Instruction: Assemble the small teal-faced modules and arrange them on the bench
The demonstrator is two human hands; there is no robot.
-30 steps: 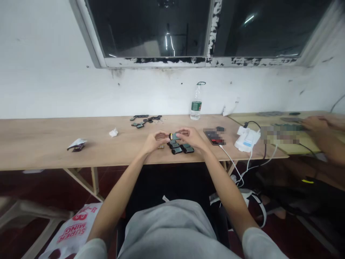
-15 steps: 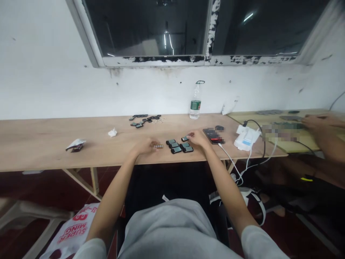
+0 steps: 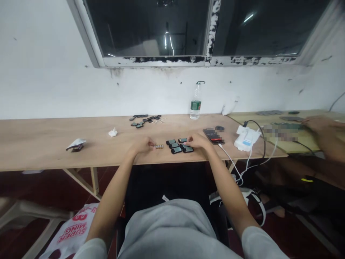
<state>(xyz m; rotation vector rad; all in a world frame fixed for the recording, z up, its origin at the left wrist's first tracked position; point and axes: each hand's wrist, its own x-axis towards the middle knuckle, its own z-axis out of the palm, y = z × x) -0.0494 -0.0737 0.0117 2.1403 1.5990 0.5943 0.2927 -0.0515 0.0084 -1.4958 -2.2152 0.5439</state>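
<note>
My left hand (image 3: 143, 145) rests at the table's front with its fingertips pinched on the left end of a short strip of small gold-and-white pieces (image 3: 159, 146), perhaps batteries. To the right of that strip lie several small black devices with grey-green faces (image 3: 176, 150), grouped in two overlapping columns. My right hand (image 3: 198, 140) reaches in from the right, thumb and fingers bent down at the right column. Its fingertips touch a partly covered black device there, below the top one (image 3: 182, 140); the exact grip is hard to see.
More black devices (image 3: 140, 125) and tiny white bits lie farther back, near a water bottle (image 3: 195, 109). A phone (image 3: 212, 136), a white power adapter (image 3: 245, 138) and cables sit right. Left are crumpled tissue (image 3: 113, 132) and a wrapper (image 3: 76, 144). Another person's hand (image 3: 316, 124) is far right.
The device that my right hand held half a second ago now lies at the top of the right column. That hand has dropped slightly toward me. The left-hand strip has shifted slightly.
</note>
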